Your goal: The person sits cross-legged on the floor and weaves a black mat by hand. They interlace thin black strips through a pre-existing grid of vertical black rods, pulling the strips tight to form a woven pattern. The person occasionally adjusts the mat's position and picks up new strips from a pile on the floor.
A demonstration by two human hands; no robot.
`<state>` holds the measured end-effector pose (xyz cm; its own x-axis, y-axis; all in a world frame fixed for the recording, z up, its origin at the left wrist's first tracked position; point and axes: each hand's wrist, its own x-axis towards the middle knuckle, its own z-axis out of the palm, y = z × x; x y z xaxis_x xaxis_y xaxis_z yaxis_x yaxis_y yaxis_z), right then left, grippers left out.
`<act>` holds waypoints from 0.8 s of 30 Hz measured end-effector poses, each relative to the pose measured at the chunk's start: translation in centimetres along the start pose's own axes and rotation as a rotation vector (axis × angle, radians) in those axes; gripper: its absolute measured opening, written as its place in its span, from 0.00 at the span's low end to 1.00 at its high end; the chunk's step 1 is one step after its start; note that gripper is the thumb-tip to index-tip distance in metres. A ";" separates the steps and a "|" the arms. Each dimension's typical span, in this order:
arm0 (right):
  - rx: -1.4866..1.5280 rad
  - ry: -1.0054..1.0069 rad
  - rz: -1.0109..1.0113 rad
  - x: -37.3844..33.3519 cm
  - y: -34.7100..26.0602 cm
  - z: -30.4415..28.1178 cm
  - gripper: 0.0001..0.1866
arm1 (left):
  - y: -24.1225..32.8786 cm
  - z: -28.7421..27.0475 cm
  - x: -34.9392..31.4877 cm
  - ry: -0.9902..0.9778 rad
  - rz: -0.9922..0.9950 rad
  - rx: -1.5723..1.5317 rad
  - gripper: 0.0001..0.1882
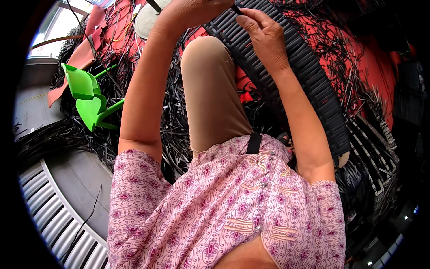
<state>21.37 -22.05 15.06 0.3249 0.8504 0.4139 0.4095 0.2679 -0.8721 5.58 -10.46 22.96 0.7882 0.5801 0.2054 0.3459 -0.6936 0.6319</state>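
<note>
left arm [145,89] stretched forward, left hand [199,10] bent rightward at the upper edge, its grip impossible to tell, right hand [268,39] raised, thumb and fingers pinching a thin black strip [236,9] between both hands, over a long curved black slatted panel [311,80]

A bright window [49,28] stands left of red flooring [377,56].

The top edge crops the left hand [206,6], leaving its grasp unclear, while the right forearm [301,101] covers part of the black slatted panel [309,62] and, at left, the left arm [144,98] overlaps the green chair [81,84].
</note>
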 end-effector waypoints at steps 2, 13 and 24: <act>0.095 0.011 0.054 0.4 0.5 -0.3 0.13 | -1.7 1.2 0.0 -0.033 -0.051 -0.186 0.13; -0.410 0.157 0.186 -1.5 1.5 0.3 0.10 | -6.5 9.1 2.0 -0.162 -0.050 0.416 0.13; -0.758 0.042 0.209 -1.6 1.5 0.6 0.12 | -7.5 9.9 1.8 -0.154 -0.055 0.163 0.14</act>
<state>20.92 -22.69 12.97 0.4851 0.8271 0.2839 0.8011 -0.2902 -0.5235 9.43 -8.46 11.14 0.8299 0.5556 0.0494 0.4584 -0.7298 0.5072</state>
